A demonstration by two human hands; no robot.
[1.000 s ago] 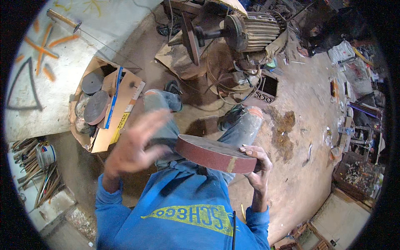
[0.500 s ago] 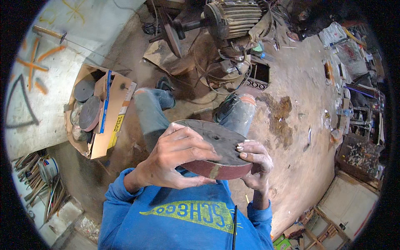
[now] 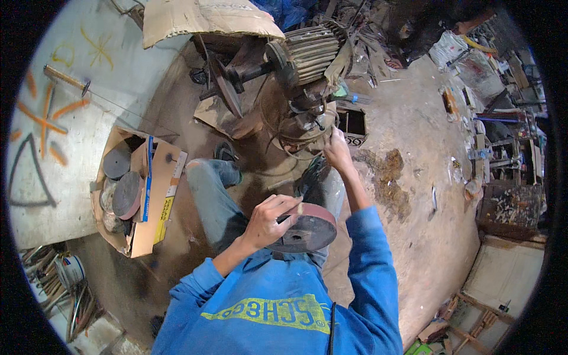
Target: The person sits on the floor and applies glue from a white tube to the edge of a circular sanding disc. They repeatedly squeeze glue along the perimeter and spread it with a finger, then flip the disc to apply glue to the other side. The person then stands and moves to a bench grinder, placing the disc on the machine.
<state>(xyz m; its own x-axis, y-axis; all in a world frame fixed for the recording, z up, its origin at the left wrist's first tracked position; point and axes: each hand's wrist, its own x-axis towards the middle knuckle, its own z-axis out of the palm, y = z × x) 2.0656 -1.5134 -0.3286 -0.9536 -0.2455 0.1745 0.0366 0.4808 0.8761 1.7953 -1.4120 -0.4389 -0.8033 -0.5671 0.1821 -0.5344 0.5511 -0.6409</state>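
Observation:
A thick black sanding wheel (image 3: 309,234) with a reddish abrasive band round its rim is tilted above my lap. My left hand (image 3: 269,222) grips its left edge, fingers over the rim near a pale seam in the band. My right hand (image 3: 339,149) is stretched forward, closed, beside the cables and base under a ribbed electric motor (image 3: 312,54). What its fingers hold, if anything, is too small to make out. On the motor's shaft sits an upright dark wheel (image 3: 225,83), its threaded shaft end pointing left.
To the left stands an open cardboard box (image 3: 144,234) with several wheels. A cardboard sheet (image 3: 207,18) hangs over the motor's wheel. A dark open-topped box (image 3: 356,141) is beside my right hand. Shelves of clutter (image 3: 509,154) line the right; a bucket (image 3: 70,271) stands lower left.
My right hand has let go of the sanding wheel and reached forward to the motor's base. The wheel, now in my left hand alone, has been tipped so its banded rim faces forward.

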